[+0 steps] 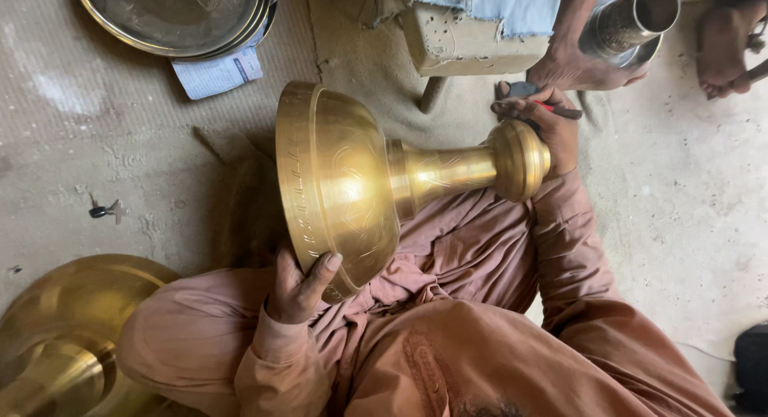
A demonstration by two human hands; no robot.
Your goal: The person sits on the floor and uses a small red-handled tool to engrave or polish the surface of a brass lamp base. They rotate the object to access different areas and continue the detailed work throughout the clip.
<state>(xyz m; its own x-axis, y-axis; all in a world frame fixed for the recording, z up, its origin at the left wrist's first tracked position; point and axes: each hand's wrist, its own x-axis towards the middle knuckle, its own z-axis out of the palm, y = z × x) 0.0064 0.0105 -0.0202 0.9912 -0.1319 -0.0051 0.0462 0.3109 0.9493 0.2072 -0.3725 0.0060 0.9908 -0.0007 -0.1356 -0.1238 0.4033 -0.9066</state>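
A large engraved brass vessel (352, 181) lies on its side across my lap, wide bowl to the left, narrow neck and round knob to the right. My left hand (300, 285) grips the lower rim of the bowl. My right hand (544, 121) rests on the knob end and holds a thin red-and-dark marking tool (560, 109) against it. My legs in brown cloth fill the lower frame.
Stacked brass trays (172, 17) and a folded paper (216, 73) lie at top left. Another brass piece (64, 337) sits at bottom left. Another person's hand (580, 65) steadies a metal vessel (632, 21) at top right, by a wooden block (472, 41).
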